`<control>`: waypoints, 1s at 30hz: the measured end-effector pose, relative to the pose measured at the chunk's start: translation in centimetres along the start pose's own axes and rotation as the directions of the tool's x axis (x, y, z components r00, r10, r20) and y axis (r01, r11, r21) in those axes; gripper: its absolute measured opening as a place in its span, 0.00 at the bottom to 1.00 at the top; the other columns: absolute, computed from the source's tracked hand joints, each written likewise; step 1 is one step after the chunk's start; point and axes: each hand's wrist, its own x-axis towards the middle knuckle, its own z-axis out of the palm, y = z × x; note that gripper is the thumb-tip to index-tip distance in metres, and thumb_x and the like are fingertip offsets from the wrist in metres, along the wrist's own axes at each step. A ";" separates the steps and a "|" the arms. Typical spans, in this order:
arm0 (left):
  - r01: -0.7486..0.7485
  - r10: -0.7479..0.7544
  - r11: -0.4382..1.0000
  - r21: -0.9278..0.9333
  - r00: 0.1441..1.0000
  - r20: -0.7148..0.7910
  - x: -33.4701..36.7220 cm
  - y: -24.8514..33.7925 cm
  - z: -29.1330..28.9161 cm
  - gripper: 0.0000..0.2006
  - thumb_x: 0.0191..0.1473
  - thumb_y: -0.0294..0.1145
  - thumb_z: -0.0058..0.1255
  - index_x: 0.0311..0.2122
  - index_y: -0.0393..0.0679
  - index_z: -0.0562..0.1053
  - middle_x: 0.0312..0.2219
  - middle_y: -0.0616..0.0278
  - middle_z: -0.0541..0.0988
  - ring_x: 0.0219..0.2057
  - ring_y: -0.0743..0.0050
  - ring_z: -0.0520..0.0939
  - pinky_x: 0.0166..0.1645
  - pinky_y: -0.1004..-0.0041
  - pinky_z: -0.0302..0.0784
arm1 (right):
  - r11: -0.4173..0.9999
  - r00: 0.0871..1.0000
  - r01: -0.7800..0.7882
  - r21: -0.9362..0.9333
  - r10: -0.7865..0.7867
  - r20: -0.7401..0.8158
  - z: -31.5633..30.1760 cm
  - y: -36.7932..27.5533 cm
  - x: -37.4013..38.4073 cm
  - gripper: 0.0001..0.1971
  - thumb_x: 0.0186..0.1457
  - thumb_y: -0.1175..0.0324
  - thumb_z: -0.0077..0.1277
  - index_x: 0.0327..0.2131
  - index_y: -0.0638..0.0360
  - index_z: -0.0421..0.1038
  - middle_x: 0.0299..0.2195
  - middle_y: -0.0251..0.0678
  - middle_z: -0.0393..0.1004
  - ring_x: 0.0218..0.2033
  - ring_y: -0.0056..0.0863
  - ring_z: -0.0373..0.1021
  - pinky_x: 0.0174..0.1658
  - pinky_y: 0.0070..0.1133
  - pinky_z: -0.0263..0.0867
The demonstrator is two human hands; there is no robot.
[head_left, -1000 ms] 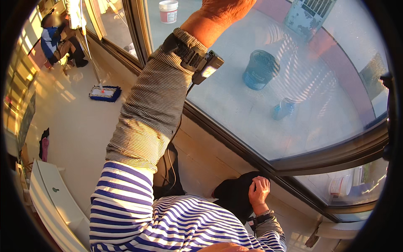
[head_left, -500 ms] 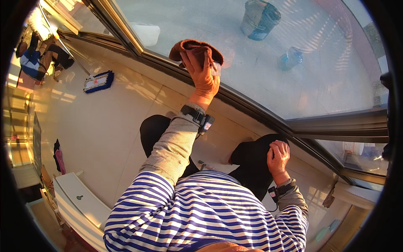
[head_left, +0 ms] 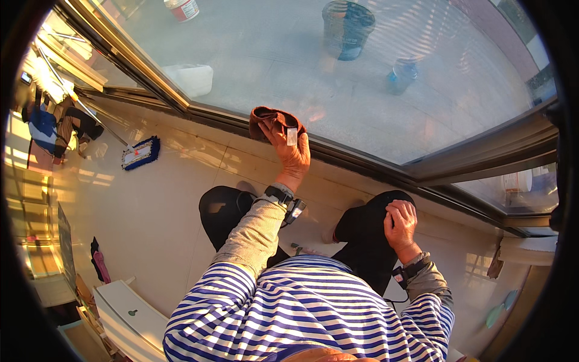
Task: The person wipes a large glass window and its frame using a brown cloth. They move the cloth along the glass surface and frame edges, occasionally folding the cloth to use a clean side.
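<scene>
My left hand point(head_left: 294, 158) is closed around a folded brown cloth point(head_left: 263, 118) that has a white label on it. The cloth is at the lower edge of a large window pane point(head_left: 253, 66), close to the dark frame point(head_left: 338, 155); whether it touches the glass is hard to tell. My right hand point(head_left: 401, 224) lies over my right knee, holding nothing, with its fingers loosely bent and apart. Both wrists carry black straps with small devices.
Beyond the glass stand a dark bucket point(head_left: 347, 30), a blue clear container point(head_left: 402, 75) and a white container point(head_left: 192, 80). On the left floor lies a flat mop point(head_left: 140, 153); near its handle is a blue-and-dark clothed shape, possibly a person. A white bench point(head_left: 129, 308) stands lower left.
My left hand has drawn the brown cloth down and slightly left, from higher on the pane to its lower edge. My right hand stays on the knee. The view has shifted a little.
</scene>
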 end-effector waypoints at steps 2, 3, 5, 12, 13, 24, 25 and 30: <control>-0.045 0.045 0.999 0.029 0.999 -0.004 2.0 1.9 -0.3 0.34 0.65 0.37 0.47 0.71 0.38 0.52 0.71 0.30 0.43 0.70 0.16 0.38 0.71 0.35 0.34 | 1.000 1.000 -0.007 0.012 0.008 -0.017 -0.1 0.1 -0.3 0.09 0.42 0.81 0.55 0.31 0.61 0.74 0.34 0.40 0.76 0.41 0.44 0.75 0.48 0.38 0.71; -0.076 0.076 0.997 -0.009 0.997 -0.034 3.1 2.8 -0.5 0.35 0.65 0.37 0.47 0.72 0.38 0.50 0.71 0.31 0.43 0.71 0.20 0.37 0.71 0.36 0.31 | 1.000 1.000 -0.009 0.015 0.010 -0.024 -0.2 0.2 -0.5 0.09 0.42 0.81 0.55 0.31 0.61 0.74 0.34 0.40 0.76 0.41 0.44 0.75 0.48 0.37 0.71; -0.115 0.113 0.993 -0.005 0.987 -0.114 5.5 4.6 -0.6 0.29 0.62 0.36 0.51 0.66 0.39 0.60 0.68 0.29 0.48 0.70 0.15 0.38 0.69 0.33 0.37 | 1.000 0.999 -0.009 0.021 0.010 -0.044 -0.4 0.3 -0.7 0.09 0.42 0.81 0.55 0.31 0.61 0.73 0.34 0.40 0.76 0.41 0.44 0.75 0.48 0.37 0.71; -0.302 0.299 0.953 0.022 0.929 -0.217 12.5 10.9 -1.3 0.30 0.59 0.34 0.55 0.65 0.40 0.65 0.70 0.27 0.45 0.69 0.14 0.39 0.67 0.29 0.36 | 0.999 0.997 -0.004 0.052 0.007 -0.074 -0.7 0.4 -1.0 0.09 0.42 0.81 0.55 0.31 0.60 0.73 0.33 0.39 0.76 0.39 0.44 0.75 0.47 0.37 0.71; -0.328 0.324 0.944 0.024 0.915 -0.239 13.3 12.0 -1.3 0.31 0.59 0.33 0.53 0.66 0.40 0.63 0.70 0.29 0.46 0.70 0.16 0.40 0.67 0.30 0.33 | 0.998 0.997 -0.009 0.056 0.013 -0.072 -0.7 0.4 -1.0 0.09 0.42 0.81 0.55 0.31 0.60 0.73 0.33 0.39 0.76 0.39 0.43 0.75 0.46 0.37 0.71; -0.593 0.686 0.717 0.367 0.694 -0.220 25.8 22.3 -4.3 0.30 0.52 0.53 0.63 0.61 0.63 0.74 0.68 0.40 0.57 0.65 0.23 0.55 0.65 0.34 0.46 | 0.999 0.995 -0.008 0.038 0.012 -0.100 -0.7 0.2 -0.9 0.08 0.43 0.80 0.56 0.29 0.58 0.72 0.33 0.36 0.76 0.39 0.41 0.75 0.47 0.36 0.70; -0.666 0.765 0.644 0.376 0.565 -0.310 28.7 23.4 -4.5 0.30 0.47 0.54 0.66 0.57 0.65 0.76 0.65 0.49 0.64 0.66 0.32 0.58 0.63 0.35 0.51 | 0.999 0.994 -0.002 0.045 0.007 -0.110 -0.7 0.2 -0.9 0.08 0.43 0.79 0.56 0.29 0.58 0.72 0.33 0.36 0.76 0.39 0.40 0.75 0.47 0.36 0.70; -0.624 0.886 0.411 0.664 0.102 -0.453 41.0 33.3 -4.8 0.27 0.55 0.44 0.60 0.60 0.57 0.73 0.63 0.45 0.66 0.64 0.29 0.61 0.61 0.29 0.55 | 0.999 0.996 -0.013 0.052 0.018 -0.090 -0.8 0.4 -1.2 0.07 0.43 0.78 0.57 0.29 0.58 0.73 0.33 0.35 0.77 0.40 0.39 0.75 0.48 0.35 0.70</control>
